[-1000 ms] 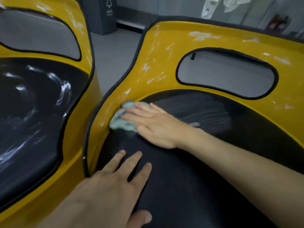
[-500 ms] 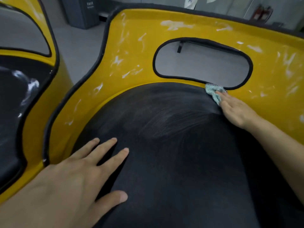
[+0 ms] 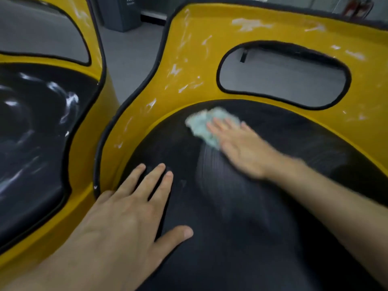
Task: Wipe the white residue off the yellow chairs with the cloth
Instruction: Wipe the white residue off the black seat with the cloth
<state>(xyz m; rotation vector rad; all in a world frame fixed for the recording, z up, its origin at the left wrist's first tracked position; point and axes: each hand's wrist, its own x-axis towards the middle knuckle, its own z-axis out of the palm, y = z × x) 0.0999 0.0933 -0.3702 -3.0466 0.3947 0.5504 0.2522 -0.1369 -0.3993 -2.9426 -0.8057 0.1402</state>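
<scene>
Risk: residue (image 3: 184,87) is smeared if cloth (image 3: 200,124) is bunched under right hand (image 3: 241,150), fingers (image 3: 216,127) straight; left hand (image 3: 126,217) is laid flat, spread.

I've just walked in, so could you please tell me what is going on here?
A person is wiping the black seat of the nearer yellow chair: the right hand presses a pale green cloth flat against it, and the left hand rests flat on the seat's front. White residue streaks its yellow backrest, and the chair on the left is smeared too.
</scene>
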